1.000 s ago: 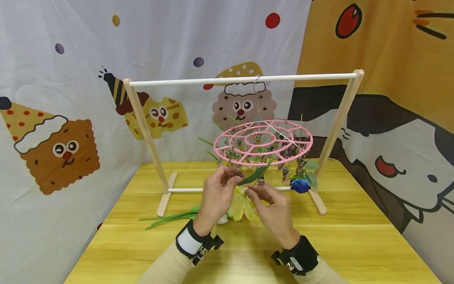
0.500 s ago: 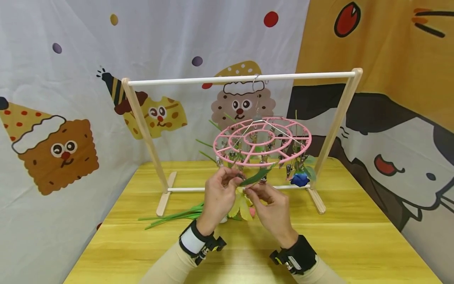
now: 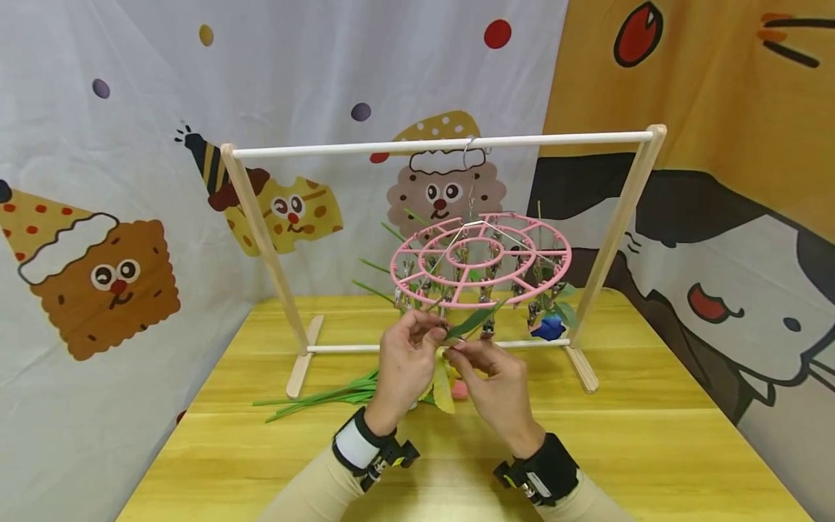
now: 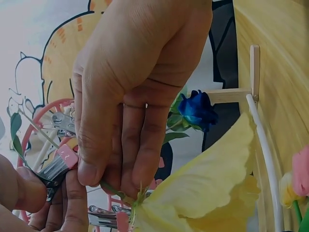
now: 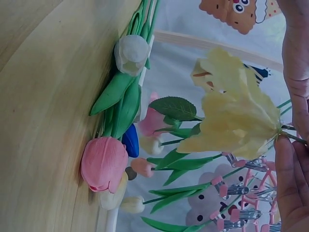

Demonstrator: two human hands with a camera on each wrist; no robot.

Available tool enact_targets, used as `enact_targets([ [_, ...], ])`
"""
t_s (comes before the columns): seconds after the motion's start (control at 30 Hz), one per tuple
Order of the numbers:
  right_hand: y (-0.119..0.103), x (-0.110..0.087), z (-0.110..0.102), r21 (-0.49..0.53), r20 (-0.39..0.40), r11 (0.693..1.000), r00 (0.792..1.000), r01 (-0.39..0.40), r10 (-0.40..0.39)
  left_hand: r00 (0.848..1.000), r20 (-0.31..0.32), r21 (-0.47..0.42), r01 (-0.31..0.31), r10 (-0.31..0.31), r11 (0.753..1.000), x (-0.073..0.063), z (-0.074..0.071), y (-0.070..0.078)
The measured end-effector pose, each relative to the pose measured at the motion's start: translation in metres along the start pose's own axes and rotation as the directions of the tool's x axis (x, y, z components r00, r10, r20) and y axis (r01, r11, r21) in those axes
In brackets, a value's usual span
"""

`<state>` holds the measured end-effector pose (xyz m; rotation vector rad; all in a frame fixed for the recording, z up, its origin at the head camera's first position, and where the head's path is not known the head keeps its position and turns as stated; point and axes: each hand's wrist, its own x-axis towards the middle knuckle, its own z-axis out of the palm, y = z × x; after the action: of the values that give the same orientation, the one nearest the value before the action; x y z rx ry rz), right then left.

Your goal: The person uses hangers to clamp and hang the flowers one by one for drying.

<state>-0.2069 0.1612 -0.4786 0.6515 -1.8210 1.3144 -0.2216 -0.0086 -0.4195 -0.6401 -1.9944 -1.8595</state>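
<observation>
My left hand [image 3: 406,362] pinches a metal clip [image 4: 54,170] with pink tips, below the front rim of a pink round hanger [image 3: 457,303]. My right hand [image 3: 501,384] pinches the short stem of a yellow flower [image 5: 236,111] just behind its petals. The bloom hangs down between both hands, its petals in full view in the right wrist view. A long green leaf [image 3: 475,322] sticks up to the right from between the fingers. Whether the stem lies inside the clip's jaws cannot be told.
The hanger hooks over the white bar [image 3: 365,149] of a wooden stand. Several clips with flowers hang from it, including a blue rose [image 3: 549,328] at right. On the table lie stemmed tulips, a pink one [image 5: 104,164] and a white one [image 5: 131,54] among them.
Both hands stay nearly in place, the left shifting slightly right. The yellow flower has turned, showing narrower from the head. The hanger has swung a little, and a pink bloom behind has come into view.
</observation>
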Motion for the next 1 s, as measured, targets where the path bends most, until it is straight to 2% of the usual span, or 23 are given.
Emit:
enact_targets([
  [0.2, -0.002, 0.000, 0.001, -0.004, -0.005, 1.000, 1.000, 0.012, -0.012, 0.999, 0.028, -0.010, 0.022, -0.021, 1.000, -0.002, -0.002, -0.002],
  [0.4, -0.001, 0.002, -0.002, -0.011, 0.010, 1.000, 1.000, -0.021, 0.021, 0.998, 0.067, -0.038, -0.005, 0.007, 0.999, 0.001, -0.005, -0.005],
  [0.63, 0.001, 0.001, -0.007, -0.036, 0.018, 0.999, 1.000, 0.015, -0.014, 0.993, 0.116, -0.052, -0.016, 0.022, 0.999, 0.007, -0.012, -0.006],
  [0.9, 0.003, 0.001, -0.012, -0.057, 0.067, 0.998, 0.997, 0.037, -0.033, 0.987, 0.154, -0.140, -0.019, 0.040, 0.990, 0.010, -0.021, -0.009],
  [1.0, 0.004, -0.001, -0.013, -0.077, 0.093, 0.996, 0.995, 0.036, -0.029, 0.986, 0.163, -0.143, -0.017, 0.040, 0.990, 0.010, -0.026, -0.012],
])
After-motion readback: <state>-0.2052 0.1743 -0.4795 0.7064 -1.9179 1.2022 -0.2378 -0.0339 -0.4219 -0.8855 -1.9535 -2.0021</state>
